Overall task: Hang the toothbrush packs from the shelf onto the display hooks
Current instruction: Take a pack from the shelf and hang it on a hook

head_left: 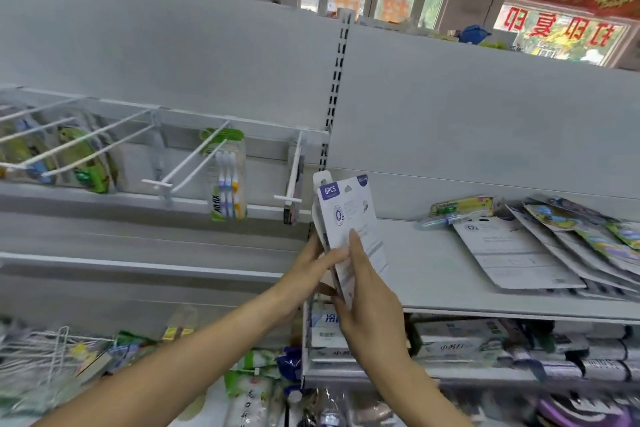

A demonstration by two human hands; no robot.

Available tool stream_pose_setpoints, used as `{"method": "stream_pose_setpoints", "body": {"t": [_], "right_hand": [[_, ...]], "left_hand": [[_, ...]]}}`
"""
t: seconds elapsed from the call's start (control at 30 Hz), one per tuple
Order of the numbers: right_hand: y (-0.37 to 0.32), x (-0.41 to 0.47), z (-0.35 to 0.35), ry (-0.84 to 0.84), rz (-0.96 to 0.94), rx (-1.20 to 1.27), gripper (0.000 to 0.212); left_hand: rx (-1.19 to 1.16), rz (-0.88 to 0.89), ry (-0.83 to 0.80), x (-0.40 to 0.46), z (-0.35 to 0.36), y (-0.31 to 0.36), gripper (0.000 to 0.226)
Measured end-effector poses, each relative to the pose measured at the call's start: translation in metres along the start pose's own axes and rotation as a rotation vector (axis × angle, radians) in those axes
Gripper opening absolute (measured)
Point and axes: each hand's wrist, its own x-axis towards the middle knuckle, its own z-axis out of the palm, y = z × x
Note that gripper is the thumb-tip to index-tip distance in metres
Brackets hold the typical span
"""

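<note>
**Both hands on a white toothbrush pack below the hooks**

The left hand [313, 265] and the right hand [369, 291] together held a white toothbrush pack [349, 218] upright, its back card facing the camera with a purple "6PCS" label near the top. The left hand's fingers reached across from the left and curled round the pack's lower left edge, where more than one card seemed to be stacked; how many could not be told. The right hand lay against the card's face, its fingers extended upward along the card and its thumb behind the lower edge, pinching it.

Just above and left of the hands, a white display hook [293, 177] stuck out from the rail, with a dark pack hanging edge-on behind it. Further left of the hands, another pair of hooks [194, 163] carried a green-topped toothbrush pack [228, 177]. Far left, more hooks held green packs [83, 159], blurred.

To the right of the hands, on the white shelf [433, 274], a fanned pile of toothbrush packs [540, 246] lay flat, the nearest white and face down. Beyond the pile, touching it, lay a yellow-green pack [462, 206].

Below the hands, a lower shelf held boxed goods [450, 343].
</note>
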Motion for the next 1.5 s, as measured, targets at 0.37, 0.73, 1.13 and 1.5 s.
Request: {"method": "stream_pose_setpoints", "body": {"t": [0.37, 0.73, 1.13, 1.5], "right_hand": [[-0.020, -0.022, -0.009, 0.112, 0.096, 0.671, 0.059], [-0.009, -0.040, -0.032, 0.114, 0.239, 0.889, 0.022], [-0.048, -0.045, 0.039, 0.003, 0.350, 0.841, 0.009], [-0.178, -0.024, 0.128, 0.029, 0.294, 0.808, 0.008]], "left_hand": [[-0.021, 0.099, 0.062, -0.021, -0.021, -0.003, 0.042], [0.099, 0.080, 0.324, -0.061, -0.038, -0.011, 0.029], [0.067, -0.019, 0.573, -0.143, -0.144, -0.032, 0.024], [0.141, 0.024, 0.606, -0.217, -0.313, 0.003, 0.022]]}}
